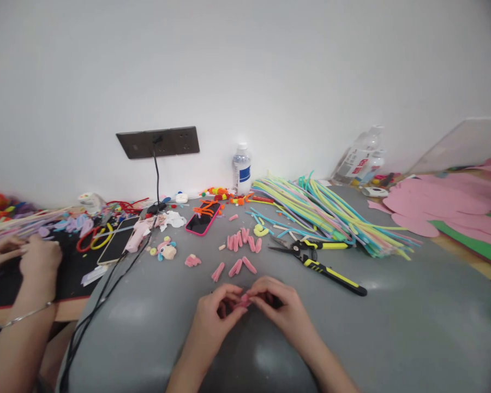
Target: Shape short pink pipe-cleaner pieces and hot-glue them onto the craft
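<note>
Between the fingertips of my left hand point(221, 308) and my right hand point(276, 300) is a small pink pipe cleaner piece point(244, 299). Both hands pinch it, close together over the near middle of the grey table. Just beyond them lie loose pink pipe cleaner pieces point(249, 265), with a row of several more point(239, 238) farther back. A pink cluster point(192, 261) sits to the left, and a small doll-like figure point(167, 249) in pink, blue and cream lies past it. Yellow-and-black pliers point(319, 262) rest with jaws apart on the right. A yellow curled piece point(261, 230) is near the row.
Bundles of pastel pipe cleaners point(331, 213) spread at the back right, near a bottle point(241, 169). A pink-edged phone point(203, 219) lies back left. Black cables point(118, 273) cross the left side. A co-worker's hands point(36, 254) are at far left; pink sheets point(437, 199) lie right.
</note>
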`<state>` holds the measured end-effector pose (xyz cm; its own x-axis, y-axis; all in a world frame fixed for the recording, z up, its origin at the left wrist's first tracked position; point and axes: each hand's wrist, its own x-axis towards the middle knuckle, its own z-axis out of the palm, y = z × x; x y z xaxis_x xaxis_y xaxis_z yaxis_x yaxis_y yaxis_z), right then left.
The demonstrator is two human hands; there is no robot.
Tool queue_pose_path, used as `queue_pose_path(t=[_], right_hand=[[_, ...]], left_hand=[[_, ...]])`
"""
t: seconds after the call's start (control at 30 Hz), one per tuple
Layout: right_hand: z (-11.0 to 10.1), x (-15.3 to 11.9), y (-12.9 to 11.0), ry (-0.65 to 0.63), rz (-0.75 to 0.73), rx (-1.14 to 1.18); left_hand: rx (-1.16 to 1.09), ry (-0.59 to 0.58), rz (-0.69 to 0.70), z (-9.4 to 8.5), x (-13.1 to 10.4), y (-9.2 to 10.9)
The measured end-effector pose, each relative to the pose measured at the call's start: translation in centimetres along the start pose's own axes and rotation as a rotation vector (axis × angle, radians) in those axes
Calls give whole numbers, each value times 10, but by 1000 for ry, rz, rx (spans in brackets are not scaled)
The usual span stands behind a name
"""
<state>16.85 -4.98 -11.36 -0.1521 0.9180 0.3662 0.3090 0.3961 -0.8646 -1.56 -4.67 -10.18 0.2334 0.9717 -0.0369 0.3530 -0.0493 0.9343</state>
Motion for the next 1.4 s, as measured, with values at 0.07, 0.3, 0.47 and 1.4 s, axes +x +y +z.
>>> queue_pose_path(t=[0.07,0.3,0.47,1.4], right_hand=[[1,-1,-1,-40,-3,-7],[4,2,3,-70,16,-51],[2,1,1,-67,6,-3],[-15,135,34,-9,-151,-591]], left_hand=[[-3,-19,9,-1,1,-1],[-63,-6,20,-2,2,-8],[-146,-36,18,-7,1,-6],[-62,12,63,-37,10,-25]])
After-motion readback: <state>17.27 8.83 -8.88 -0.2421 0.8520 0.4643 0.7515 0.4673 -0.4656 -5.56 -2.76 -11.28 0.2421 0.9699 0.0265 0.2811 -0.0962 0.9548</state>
